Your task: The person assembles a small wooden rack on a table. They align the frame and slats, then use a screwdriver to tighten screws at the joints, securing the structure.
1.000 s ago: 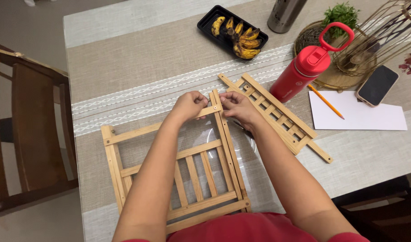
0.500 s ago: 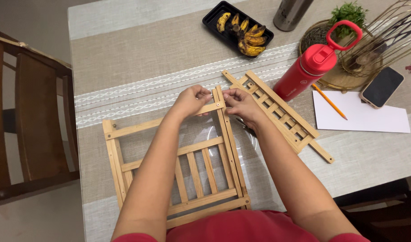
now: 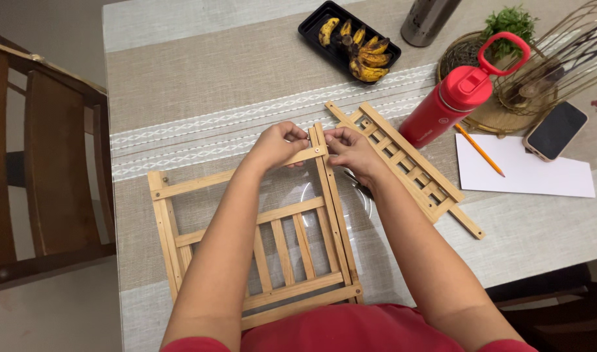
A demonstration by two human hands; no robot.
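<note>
Here, left hand and right hand pinch top corner of wooden frame, near table's front edge; second frame just beside.

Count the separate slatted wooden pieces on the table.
2. The wooden frame lies in front of the person, left hand and right hand at its top corner. The narrow slatted panel lies beside the red bottle.
</note>
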